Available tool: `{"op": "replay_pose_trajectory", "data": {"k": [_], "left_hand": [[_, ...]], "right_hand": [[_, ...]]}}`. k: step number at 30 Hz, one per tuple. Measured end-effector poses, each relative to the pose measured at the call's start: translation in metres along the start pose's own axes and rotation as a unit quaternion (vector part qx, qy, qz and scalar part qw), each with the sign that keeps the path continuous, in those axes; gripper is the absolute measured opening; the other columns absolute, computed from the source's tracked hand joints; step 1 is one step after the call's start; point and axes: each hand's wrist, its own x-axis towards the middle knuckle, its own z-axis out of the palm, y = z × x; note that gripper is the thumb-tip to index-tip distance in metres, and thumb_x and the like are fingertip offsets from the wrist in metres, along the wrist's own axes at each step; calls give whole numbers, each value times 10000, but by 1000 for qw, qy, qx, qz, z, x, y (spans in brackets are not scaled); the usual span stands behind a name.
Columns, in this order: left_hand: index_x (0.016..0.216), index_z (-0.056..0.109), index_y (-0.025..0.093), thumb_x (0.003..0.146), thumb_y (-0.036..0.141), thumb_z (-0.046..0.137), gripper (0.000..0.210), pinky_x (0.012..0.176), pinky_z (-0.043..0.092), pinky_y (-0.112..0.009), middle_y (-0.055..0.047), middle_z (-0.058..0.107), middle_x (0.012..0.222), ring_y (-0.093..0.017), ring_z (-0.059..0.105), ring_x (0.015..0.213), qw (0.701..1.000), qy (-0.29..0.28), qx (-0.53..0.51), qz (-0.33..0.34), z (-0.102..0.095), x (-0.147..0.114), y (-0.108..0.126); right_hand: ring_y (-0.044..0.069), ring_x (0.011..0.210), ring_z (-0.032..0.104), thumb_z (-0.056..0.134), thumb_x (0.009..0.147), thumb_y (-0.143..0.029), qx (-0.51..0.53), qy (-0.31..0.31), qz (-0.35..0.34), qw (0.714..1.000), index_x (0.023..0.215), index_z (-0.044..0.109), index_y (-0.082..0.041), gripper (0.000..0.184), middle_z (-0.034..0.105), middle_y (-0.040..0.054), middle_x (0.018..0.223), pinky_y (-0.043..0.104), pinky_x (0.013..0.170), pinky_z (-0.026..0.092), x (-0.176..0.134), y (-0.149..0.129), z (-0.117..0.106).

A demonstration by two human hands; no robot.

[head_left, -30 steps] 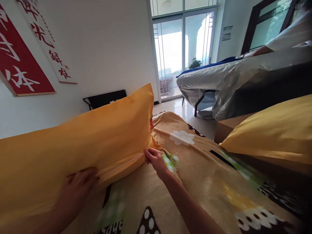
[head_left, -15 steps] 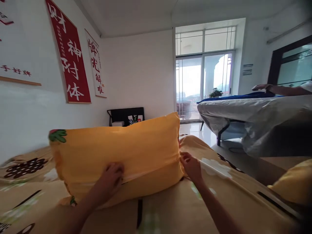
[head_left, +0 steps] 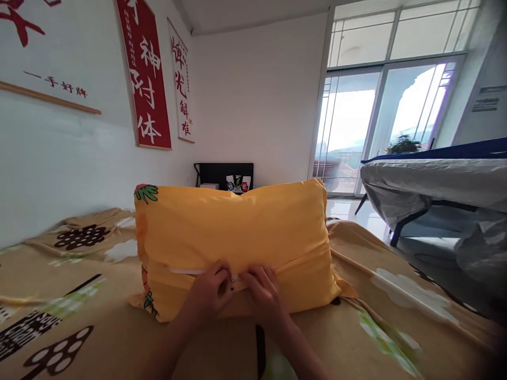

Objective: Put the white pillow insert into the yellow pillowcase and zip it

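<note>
While the yellow pillow (head_left: pixel 237 237) stands on edge on the patterned bed (head_left: pixel 79 295), its case already covers it; only the white zipper line (head_left: pixel 186 271) along the lower side appears left to close. Left hand (head_left: pixel 212 291) and right hand (head_left: pixel 266 294), fingers curled, pinch that seam side by side. Half a second earlier the hands sat well apart and the pillow lay further left.
</note>
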Motion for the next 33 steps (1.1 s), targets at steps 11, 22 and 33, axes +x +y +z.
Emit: {"op": "replay_pose_trajectory", "data": {"k": [11,22,33], "left_hand": [[699,538,154,769,126,501,84,686,411,-297,-49,546,792,-172,513,757,977,118,167,-62,15,-6,17],[744,611,177,833,185,493,148,814,254,-368,5,624,847,-168,536,885,984,-5,72,-162,0,-2,16],[745,645,223,828,358,455,248,807,239,-378,-7,665,827,-226,507,936,945,-94,113,-294,-83,-10,-41]], "right_hand": [[147,730,486,558,870,-73,39,79,-29,996,962,714,-192,217,610,38,765,283,658,363,1,-2,2],[143,698,438,552,872,-87,34,66,-33,997,896,734,-204,218,549,34,713,275,633,351,2,1,-3],[146,706,493,587,866,-128,72,61,10,995,879,743,-221,182,545,30,718,254,605,416,1,3,-1]]}}
